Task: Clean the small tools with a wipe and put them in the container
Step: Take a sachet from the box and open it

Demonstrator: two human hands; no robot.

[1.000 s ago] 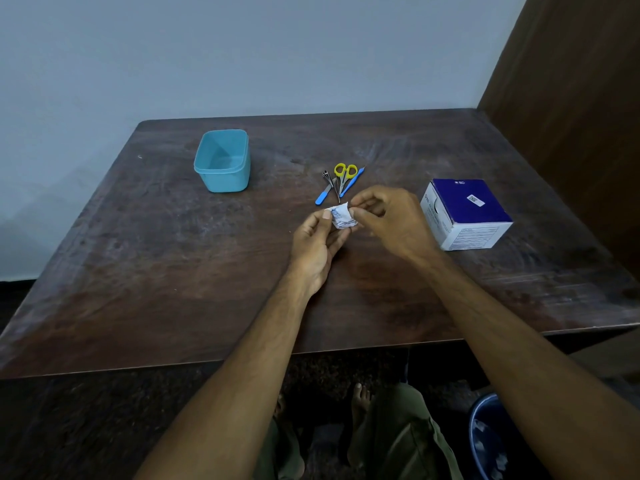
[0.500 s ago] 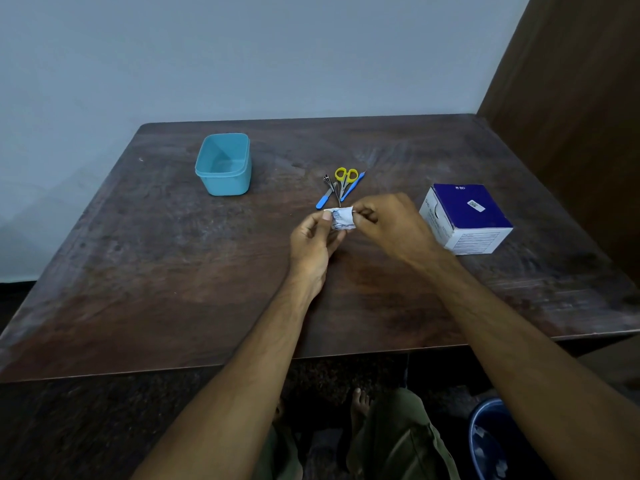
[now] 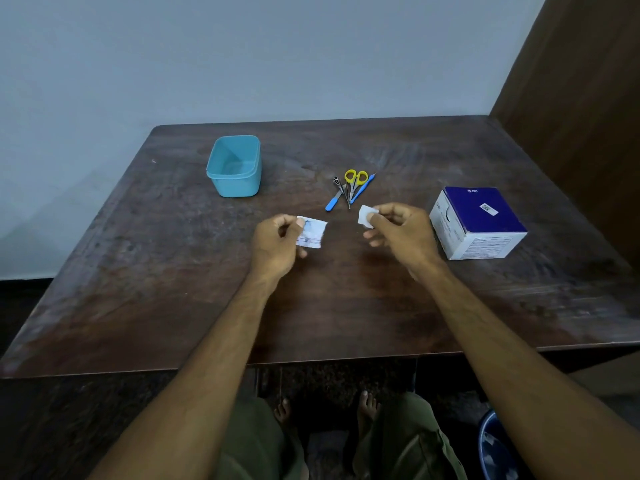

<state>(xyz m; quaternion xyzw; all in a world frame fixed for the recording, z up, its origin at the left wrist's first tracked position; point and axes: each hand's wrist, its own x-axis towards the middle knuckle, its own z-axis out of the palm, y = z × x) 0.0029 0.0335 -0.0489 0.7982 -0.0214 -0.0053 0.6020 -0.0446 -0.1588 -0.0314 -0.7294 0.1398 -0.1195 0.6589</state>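
Observation:
My left hand [image 3: 277,242] pinches a torn white and blue wipe packet [image 3: 311,232] above the table. My right hand [image 3: 398,230] pinches a small folded white wipe [image 3: 365,214], held apart from the packet. Just beyond the hands lie the small tools on the table: yellow-handled scissors [image 3: 355,181], a blue-handled tool [image 3: 333,202], a thin blue stick-like tool [image 3: 363,187] and metal tweezers or clippers [image 3: 341,187]. An open turquoise plastic container [image 3: 235,166] stands at the far left, with nothing visible inside.
A blue and white cardboard box [image 3: 479,221] stands right of my right hand. The dark wooden table [image 3: 346,306] meets a grey wall behind and a brown panel on the right. A blue bin [image 3: 493,448] sits on the floor near my feet.
Both hands held the packet together earlier. Now they have separated: the right hand has pulled the white wipe out to the right, the left hand keeps the packet.

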